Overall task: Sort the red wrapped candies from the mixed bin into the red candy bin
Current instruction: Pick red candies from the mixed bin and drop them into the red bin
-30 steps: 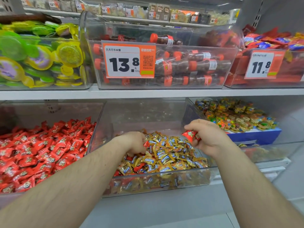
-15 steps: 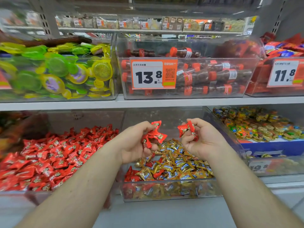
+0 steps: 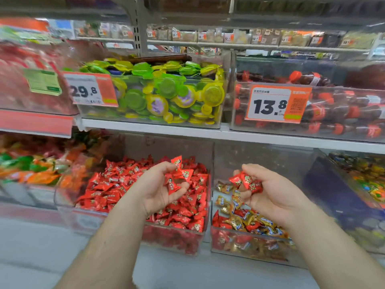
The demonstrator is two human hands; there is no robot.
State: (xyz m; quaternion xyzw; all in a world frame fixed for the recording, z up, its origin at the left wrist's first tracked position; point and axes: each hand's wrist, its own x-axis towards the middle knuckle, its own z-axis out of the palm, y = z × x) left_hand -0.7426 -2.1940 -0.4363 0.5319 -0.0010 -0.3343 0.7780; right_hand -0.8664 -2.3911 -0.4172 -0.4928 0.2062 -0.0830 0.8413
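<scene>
My left hand [image 3: 155,190] is palm up above the red candy bin [image 3: 173,240], its fingers curled round a few red wrapped candies [image 3: 177,176]. My right hand [image 3: 268,192] hovers over the mixed bin [image 3: 250,247], holding a small bunch of red candies [image 3: 245,182] between thumb and fingers. The red candy bin is a clear box full of red wrappers. The mixed bin to its right holds gold wrapped candies [image 3: 235,201] with red ones among them.
A shelf edge [image 3: 208,133] runs just above both bins. Over it stand a clear bin of green and yellow candies [image 3: 166,97] and a bin of cola-bottle sweets [image 3: 333,109] with price cards. Orange and green candies [image 3: 31,170] lie left, multicoloured ones [image 3: 366,180] right.
Both hands lifted out of the mixed bin with red candies and moved left. My left hand is now above the red candy bin. The view swung left.
</scene>
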